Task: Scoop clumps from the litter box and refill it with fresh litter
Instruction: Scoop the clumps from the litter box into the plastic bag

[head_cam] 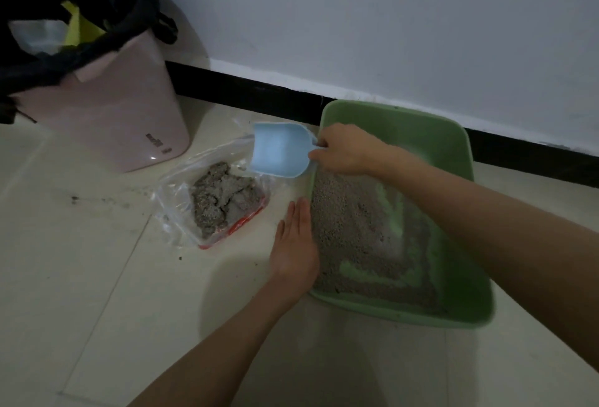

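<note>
Holding scoop (281, 150) beside litter box (460, 153), right hand (343, 150).

Home floor corner: tiles (97, 277), skirting (246, 95), pink bin (123, 114).

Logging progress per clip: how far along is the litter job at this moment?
Done: a heap of clumps lies in the clear plastic bag beside the green litter box, whose litter is thin, with bare streaks. In hand: the right hand grips the blue scoop, which looks empty, above the bag; the left hand rests flat against the box's side. Left: refilling; no fresh litter shows.
</note>
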Demonstrator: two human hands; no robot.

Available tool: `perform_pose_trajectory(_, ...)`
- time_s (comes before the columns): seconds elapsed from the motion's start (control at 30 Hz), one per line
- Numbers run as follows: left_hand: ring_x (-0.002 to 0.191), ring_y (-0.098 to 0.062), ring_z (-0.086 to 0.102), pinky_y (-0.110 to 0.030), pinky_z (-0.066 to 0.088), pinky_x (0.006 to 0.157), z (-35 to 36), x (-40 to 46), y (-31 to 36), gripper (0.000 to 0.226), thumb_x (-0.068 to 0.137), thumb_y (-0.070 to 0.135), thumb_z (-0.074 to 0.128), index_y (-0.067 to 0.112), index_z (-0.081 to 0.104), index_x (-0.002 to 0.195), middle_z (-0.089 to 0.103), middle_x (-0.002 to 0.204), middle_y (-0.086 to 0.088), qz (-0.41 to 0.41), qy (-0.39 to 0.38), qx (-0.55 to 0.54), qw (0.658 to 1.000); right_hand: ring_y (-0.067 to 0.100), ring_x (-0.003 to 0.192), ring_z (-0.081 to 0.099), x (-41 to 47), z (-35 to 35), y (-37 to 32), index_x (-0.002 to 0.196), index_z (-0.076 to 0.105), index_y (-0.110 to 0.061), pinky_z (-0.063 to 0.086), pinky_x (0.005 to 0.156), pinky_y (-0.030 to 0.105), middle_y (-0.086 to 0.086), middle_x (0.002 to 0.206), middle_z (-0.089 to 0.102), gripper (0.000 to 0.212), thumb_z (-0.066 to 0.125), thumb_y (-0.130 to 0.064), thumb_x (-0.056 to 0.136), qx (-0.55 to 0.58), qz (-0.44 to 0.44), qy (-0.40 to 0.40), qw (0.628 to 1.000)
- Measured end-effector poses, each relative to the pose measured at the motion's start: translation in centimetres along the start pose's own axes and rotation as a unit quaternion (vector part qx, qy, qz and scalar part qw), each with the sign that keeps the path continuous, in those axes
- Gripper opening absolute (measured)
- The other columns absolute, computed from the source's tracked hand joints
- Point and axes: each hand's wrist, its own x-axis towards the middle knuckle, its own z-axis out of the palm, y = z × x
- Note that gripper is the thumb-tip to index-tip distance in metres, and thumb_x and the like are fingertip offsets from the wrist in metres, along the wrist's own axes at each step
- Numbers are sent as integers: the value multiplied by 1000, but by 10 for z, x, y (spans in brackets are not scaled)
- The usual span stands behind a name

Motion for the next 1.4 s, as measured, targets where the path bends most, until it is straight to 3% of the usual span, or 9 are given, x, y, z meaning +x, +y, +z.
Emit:
perform_pose_trajectory(0.1,145,-19,-7,-32,3,118,-3,-2,2,70,93,6,33,7,-13,146,-9,157,-7,0,18,-7,1000,19,64,51,-22,3,36,98,61,7,40,56,25,22,94,67,36,45,-24,97,130,62,22,989)
perform_pose_trajectory(0.2,145,-19,-3,-31,5,118,-5,-4,4,69,91,3,33,7,-5,148,-2,158,-9,6,38,-33,999,15,54,49,-48,14,77,98,59,1,40,50,23,12,82,65,28,44,-23,97,248,145,70,955)
perform_pose_trajectory(0.5,145,-27,6,-35,8,119,-1,16,4,64,93,10,36,0,4,147,7,156,-18,42,65,34,996,16,51,25,-95,93,140,68,38,-9,19,48,27,6,59,29,27,34,-9,95,581,430,147,675)
perform_pose_trajectory(0.57,145,-27,9,-37,10,118,0,18,4,65,91,6,37,0,6,148,10,155,-19,43,70,26,996,17,50,27,-98,98,144,68,38,-9,22,49,27,7,59,31,29,36,-13,96,563,416,137,701)
perform_pose_trajectory(0.7,145,-26,8,-35,9,117,4,17,4,68,89,1,38,3,3,148,9,156,-17,36,77,3,996,18,52,45,-110,94,157,82,57,-3,39,51,26,11,70,55,31,43,-28,95,342,356,92,864)
perform_pose_trajectory(0.8,144,-27,10,-35,10,117,6,18,3,68,88,-1,38,2,5,148,11,155,-18,44,87,1,995,20,51,50,-118,74,169,85,65,-2,46,58,28,10,66,58,36,46,-32,92,199,333,68,919)
perform_pose_trajectory(1.1,144,-28,11,-33,9,117,7,19,2,70,86,-4,39,1,6,148,12,155,-20,49,97,-10,994,18,44,38,-129,49,171,63,53,-5,32,46,21,6,52,48,34,49,-28,88,151,349,-116,918)
perform_pose_trajectory(1.27,144,-28,11,-33,9,117,9,20,-1,71,86,-3,38,3,6,148,13,154,-20,49,94,-16,994,17,41,37,-118,68,163,59,50,-6,29,42,19,1,37,46,31,47,-18,88,277,353,-68,891)
perform_pose_trajectory(1.4,144,-28,10,-34,9,118,9,19,-1,71,86,-3,38,3,5,148,11,155,-20,49,92,-17,994,14,42,44,-108,75,158,79,60,-5,35,40,19,3,54,54,34,44,-29,97,308,315,29,897)
